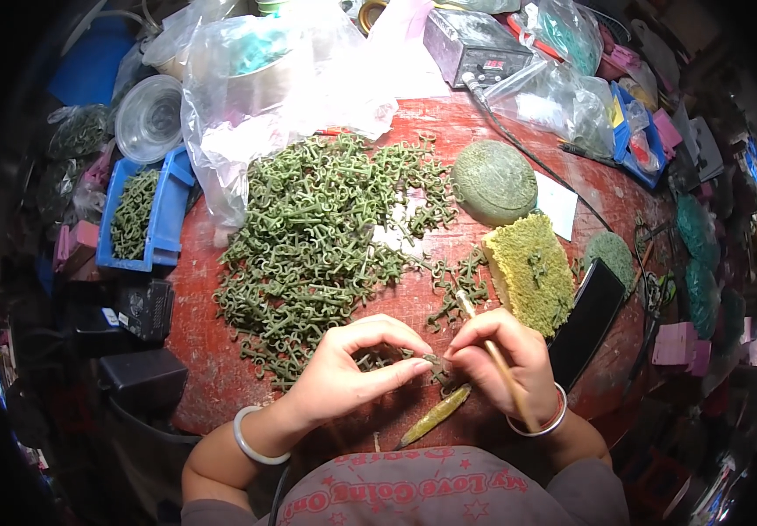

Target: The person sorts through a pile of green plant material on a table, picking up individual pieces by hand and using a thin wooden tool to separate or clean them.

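Between its thumb and forefinger my left hand pinches a small green hooked piece. My right hand holds a slim wooden-handled tool, its pale end pointing away from me. The right fingertips meet close beside the pinched piece; whether they touch it I cannot tell. Beyond my left hand spreads a large heap of similar green pieces. A smaller cluster lies past my right hand. Below the hands rests a yellow-green tool with a thick, tapering body.
A yellow sponge bearing a few green pieces, a round green block and a black phone stand right. At left is a blue bin with more pieces. Plastic bags and a corded control box with a lit display stand behind.
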The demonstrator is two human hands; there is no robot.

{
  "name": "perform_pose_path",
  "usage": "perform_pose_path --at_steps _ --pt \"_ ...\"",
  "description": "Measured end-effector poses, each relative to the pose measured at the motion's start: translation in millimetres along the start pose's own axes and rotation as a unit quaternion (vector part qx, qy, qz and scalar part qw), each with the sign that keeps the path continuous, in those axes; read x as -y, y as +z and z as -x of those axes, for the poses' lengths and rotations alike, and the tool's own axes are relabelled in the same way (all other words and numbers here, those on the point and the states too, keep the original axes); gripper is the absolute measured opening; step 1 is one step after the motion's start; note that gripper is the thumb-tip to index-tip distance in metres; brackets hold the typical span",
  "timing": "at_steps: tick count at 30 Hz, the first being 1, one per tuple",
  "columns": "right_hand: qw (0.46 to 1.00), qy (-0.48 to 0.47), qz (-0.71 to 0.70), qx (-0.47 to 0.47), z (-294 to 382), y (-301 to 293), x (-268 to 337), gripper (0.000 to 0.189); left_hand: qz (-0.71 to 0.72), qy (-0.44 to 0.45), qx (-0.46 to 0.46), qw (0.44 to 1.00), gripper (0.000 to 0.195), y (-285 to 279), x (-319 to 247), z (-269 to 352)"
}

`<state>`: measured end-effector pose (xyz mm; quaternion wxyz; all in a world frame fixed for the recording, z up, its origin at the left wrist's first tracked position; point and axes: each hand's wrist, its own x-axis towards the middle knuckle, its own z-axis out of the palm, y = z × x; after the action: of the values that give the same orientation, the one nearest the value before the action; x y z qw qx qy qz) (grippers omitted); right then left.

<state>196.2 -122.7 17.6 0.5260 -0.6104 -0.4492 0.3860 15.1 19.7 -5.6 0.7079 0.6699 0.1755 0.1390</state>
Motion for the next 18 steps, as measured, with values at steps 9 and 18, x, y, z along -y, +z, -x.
perform_pose_path --at_steps 9,18 --pt "0.965 -0.199 0.162 -0.059 -4.2 -0.1 8.7 0.031 -0.021 -0.018 -0.058 0.998 0.019 1.1 -7.8 0.5" --pt "0.966 -0.217 0.125 -0.069 -0.4 0.6 7.0 0.025 -0.011 -0.018 -0.064 0.998 0.017 2.2 -9.2 0.3"
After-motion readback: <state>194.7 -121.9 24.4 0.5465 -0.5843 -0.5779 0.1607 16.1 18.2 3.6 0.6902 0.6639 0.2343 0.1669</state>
